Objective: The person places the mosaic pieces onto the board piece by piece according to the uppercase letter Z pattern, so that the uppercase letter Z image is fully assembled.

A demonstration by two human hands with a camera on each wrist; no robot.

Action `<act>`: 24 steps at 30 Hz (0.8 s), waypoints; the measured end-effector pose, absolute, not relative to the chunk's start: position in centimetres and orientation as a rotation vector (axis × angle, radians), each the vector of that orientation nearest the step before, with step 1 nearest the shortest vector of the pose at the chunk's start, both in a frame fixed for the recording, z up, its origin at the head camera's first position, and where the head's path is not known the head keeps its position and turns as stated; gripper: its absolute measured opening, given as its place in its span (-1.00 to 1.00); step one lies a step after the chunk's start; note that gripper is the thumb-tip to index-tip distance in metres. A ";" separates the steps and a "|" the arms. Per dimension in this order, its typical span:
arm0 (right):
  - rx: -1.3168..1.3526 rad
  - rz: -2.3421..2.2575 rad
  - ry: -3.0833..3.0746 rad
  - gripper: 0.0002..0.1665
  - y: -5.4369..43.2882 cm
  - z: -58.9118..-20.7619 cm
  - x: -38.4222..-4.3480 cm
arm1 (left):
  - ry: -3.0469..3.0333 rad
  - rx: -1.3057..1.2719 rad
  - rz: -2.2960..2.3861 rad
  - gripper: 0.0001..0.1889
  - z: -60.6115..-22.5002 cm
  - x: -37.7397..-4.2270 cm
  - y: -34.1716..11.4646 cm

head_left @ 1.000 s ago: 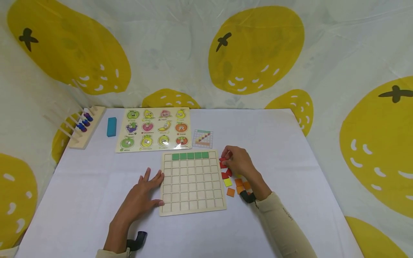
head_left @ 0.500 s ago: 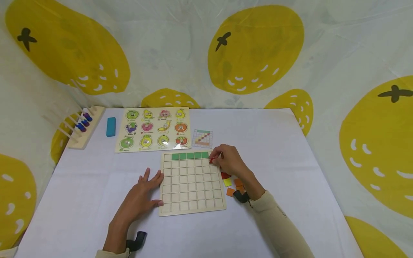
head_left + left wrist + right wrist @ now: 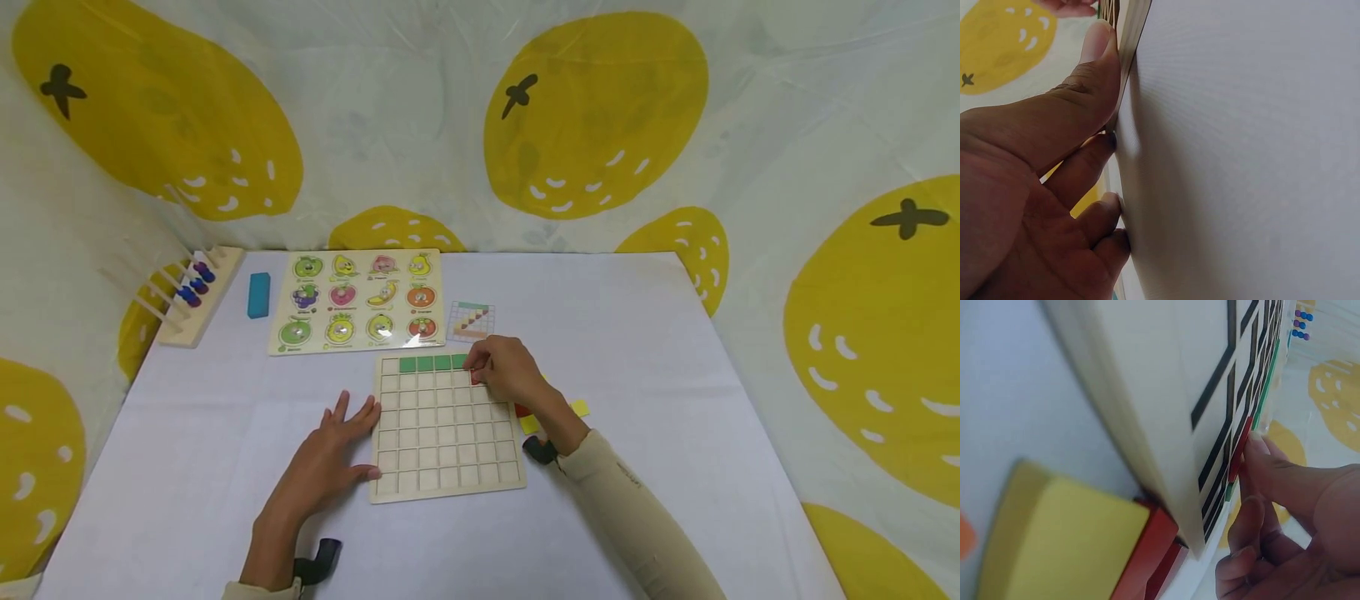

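While my left hand (image 3: 326, 454) spreads wide, thumb and fingertips touching the left edge of the board (image 3: 437, 435), my right hand (image 3: 510, 372) pinches a red tile (image 3: 476, 378) at the board's far right part, just nearer than the green tiles (image 3: 425, 364); whether it is seated I cannot tell. Yellow tiles (image 3: 529, 424) lie right of the board. Beyond its far edge are a small card (image 3: 471, 322) and, left of that, the fruit puzzle (image 3: 362, 317).

The square wooden grid board (image 3: 447, 435) is of pale beige colour; the flat square tiles (image 3: 425, 364) are green, red and yellow.
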State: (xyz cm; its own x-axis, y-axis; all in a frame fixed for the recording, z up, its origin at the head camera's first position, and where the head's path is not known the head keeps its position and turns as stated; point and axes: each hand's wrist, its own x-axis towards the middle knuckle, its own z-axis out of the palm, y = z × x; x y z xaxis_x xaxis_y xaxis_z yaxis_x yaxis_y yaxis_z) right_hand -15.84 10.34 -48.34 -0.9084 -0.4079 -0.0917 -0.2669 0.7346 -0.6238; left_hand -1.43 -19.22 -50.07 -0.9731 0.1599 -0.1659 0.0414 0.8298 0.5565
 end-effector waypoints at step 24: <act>-0.308 -0.951 2.736 -0.90 16.3 -46.5 -15.3 | 2.807 0.171 0.866 0.14 -50.0 -1.4 -19.2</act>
